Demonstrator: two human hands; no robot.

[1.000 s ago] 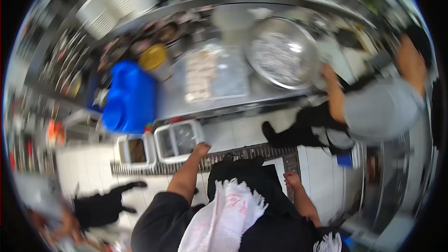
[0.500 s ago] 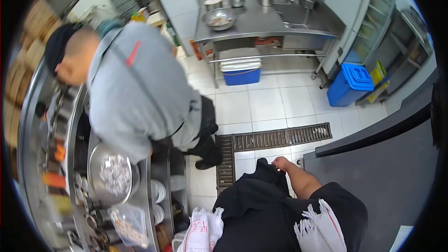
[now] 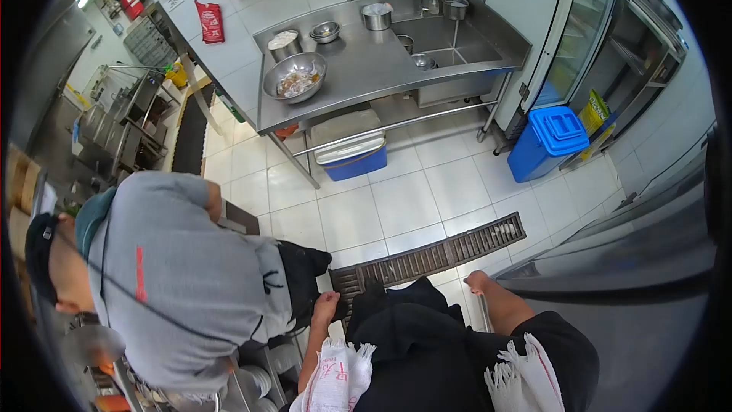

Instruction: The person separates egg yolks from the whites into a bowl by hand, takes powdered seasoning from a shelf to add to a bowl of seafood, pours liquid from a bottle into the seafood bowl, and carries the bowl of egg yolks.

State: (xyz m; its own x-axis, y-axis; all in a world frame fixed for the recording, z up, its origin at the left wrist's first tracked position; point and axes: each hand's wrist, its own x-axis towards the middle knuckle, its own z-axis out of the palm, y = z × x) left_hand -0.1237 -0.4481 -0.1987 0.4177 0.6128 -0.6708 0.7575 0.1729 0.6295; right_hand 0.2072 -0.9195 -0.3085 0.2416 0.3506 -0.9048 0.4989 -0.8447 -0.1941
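My left hand (image 3: 326,307) hangs low beside the co-worker's dark trousers, its fingers curled; anything inside them is too small to make out. On the other side of my black apron (image 3: 412,320), my right hand (image 3: 477,282) is held near the grey door or panel (image 3: 610,275), fingers curled, with no object visible in it. White towels with red marks lie over my left (image 3: 335,374) and right (image 3: 530,374) shoulders. Below both hands a floor drain grate (image 3: 427,259) crosses the white tiles.
A co-worker in a grey shirt (image 3: 183,267) bends over at the left. Ahead stands a steel sink table (image 3: 358,69) with a metal bowl (image 3: 295,78) and pots; a blue-and-white cooler (image 3: 351,156) is beneath. A blue bin (image 3: 545,145) stands at the right.
My view has turned and moved forward, so the sink table sits farther left and the co-worker lower left. My left hand has come into view. My right hand has moved away from the apron.
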